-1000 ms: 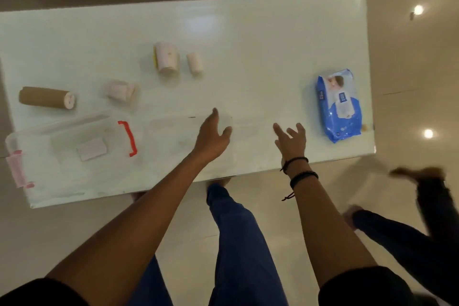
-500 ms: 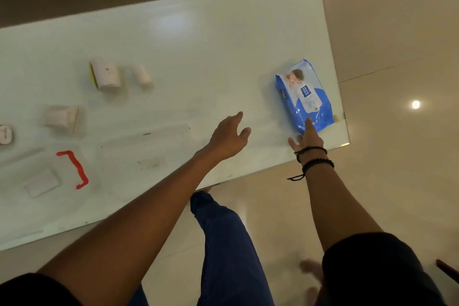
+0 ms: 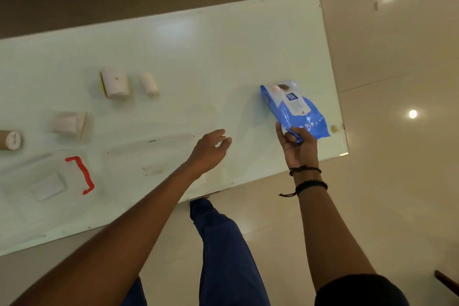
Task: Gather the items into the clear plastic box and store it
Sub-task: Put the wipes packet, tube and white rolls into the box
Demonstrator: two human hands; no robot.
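Note:
A blue pack of wet wipes [image 3: 295,109] lies near the right end of the white table [image 3: 198,52]. My right hand [image 3: 298,149] grips its near end, thumb on the left side and fingers over the top. My left hand [image 3: 211,149] hovers open over the table's middle, holding nothing. The clear plastic box [image 3: 37,176] with a red handle [image 3: 82,174] sits at the near left and holds a small white packet [image 3: 48,186]. Its clear lid [image 3: 149,154] lies beside it.
On the left half of the table lie two white rolls [image 3: 115,82] [image 3: 148,83], a wrapped white roll [image 3: 69,123] and a brown-wrapped roll [image 3: 10,139] at the left edge. My blue-trousered legs [image 3: 223,251] stand at the table's near edge.
My right hand has gone from reaching toward the wipes pack to closing on its near end. The view has shifted, and my left hand stays open over the table.

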